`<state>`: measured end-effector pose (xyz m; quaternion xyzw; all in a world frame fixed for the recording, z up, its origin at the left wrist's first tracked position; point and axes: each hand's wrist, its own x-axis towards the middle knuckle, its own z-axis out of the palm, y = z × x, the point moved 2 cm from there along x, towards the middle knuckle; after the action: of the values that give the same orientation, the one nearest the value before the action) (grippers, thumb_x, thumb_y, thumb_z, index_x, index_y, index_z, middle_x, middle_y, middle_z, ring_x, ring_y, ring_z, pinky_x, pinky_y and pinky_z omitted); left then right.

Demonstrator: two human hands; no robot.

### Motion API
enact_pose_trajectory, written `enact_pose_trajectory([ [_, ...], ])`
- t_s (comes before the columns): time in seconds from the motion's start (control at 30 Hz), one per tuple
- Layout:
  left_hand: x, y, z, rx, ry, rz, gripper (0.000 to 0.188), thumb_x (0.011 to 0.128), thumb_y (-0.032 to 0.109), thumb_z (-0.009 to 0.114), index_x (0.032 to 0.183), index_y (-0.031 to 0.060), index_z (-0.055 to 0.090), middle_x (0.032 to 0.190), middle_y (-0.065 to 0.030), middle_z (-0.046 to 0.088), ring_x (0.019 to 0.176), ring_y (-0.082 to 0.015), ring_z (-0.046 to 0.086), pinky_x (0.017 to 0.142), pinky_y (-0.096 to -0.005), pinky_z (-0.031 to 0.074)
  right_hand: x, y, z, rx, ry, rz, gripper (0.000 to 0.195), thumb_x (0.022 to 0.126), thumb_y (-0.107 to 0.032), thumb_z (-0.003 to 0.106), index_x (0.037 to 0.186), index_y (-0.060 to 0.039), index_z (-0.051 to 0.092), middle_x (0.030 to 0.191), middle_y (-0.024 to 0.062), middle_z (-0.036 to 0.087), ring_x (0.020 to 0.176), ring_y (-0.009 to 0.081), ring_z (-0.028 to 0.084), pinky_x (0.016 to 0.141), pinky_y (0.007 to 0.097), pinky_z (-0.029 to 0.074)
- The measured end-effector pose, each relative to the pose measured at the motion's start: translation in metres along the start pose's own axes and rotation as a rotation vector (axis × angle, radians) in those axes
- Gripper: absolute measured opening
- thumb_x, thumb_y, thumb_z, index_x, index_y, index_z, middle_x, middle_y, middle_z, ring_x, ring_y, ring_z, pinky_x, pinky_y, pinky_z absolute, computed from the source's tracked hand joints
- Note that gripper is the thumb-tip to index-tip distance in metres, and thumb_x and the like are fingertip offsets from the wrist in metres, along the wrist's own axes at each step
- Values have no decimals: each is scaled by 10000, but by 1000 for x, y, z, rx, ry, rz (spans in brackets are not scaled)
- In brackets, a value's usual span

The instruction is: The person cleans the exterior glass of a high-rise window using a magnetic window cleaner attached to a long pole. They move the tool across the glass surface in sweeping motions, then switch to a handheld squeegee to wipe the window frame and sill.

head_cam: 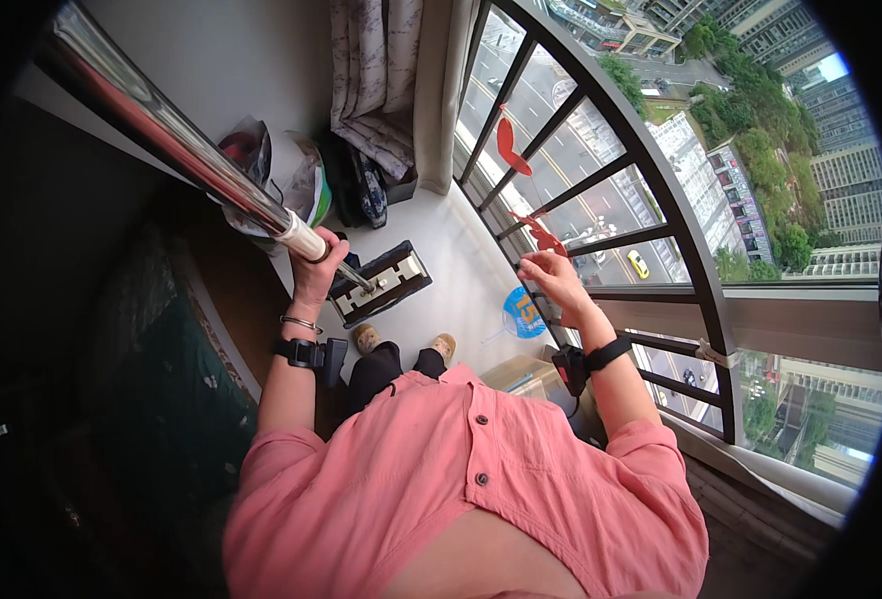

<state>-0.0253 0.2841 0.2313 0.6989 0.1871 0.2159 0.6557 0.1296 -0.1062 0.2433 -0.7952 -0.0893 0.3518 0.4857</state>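
My left hand (315, 271) grips a shiny telescopic mop pole (179, 146) around its white collar. The pole slants from the upper left down to a flat mop head (382, 284), which rests on the pale floor in front of my feet. My right hand (557, 283) is raised beside the window railing (639, 159), its fingers loosely bent and nothing visible in them. Just beyond those fingertips hangs a red ornament (546, 238) on a thin string. Another red ornament (514, 147) hangs farther along the railing.
Plastic bags (308, 180) and dark items stand by the wall under a patterned curtain (377, 82). A blue hand fan (523, 313) lies near the window. Close to my right leg is a translucent storage box (523, 376). Dark green fabric (186, 374) spreads at the left.
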Motion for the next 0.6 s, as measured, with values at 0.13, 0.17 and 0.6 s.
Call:
enact_pose_trajectory([
  [0.13, -28, -2, -78, -152, 190, -139, 179, 781, -51, 665, 762, 69, 534, 692, -3, 506, 576, -109, 474, 573, -263, 395, 28, 85, 43, -40, -89, 263, 425, 946, -268, 666, 1130, 113, 639, 910, 128, 723, 797, 183, 712, 739, 299, 569],
  [0.17, -37, -1, -97, -169, 236, -153, 183, 780, -60, 657, 758, 68, 527, 691, -5, 502, 583, -111, 477, 577, -263, 396, 36, 95, 58, -59, -137, 342, 410, 944, -256, 665, 1118, 114, 646, 885, 120, 724, 763, 183, 711, 718, 305, 573],
  [0.6, -132, -85, -273, -65, 531, -293, 221, 792, -83, 630, 748, 76, 482, 692, -3, 460, 629, -110, 450, 597, -264, 346, 210, 152, 304, -937, -440, 66, 426, 846, -361, 649, 1210, -142, 685, 1149, 125, 711, 1108, 306, 653, 972, 411, 514],
])
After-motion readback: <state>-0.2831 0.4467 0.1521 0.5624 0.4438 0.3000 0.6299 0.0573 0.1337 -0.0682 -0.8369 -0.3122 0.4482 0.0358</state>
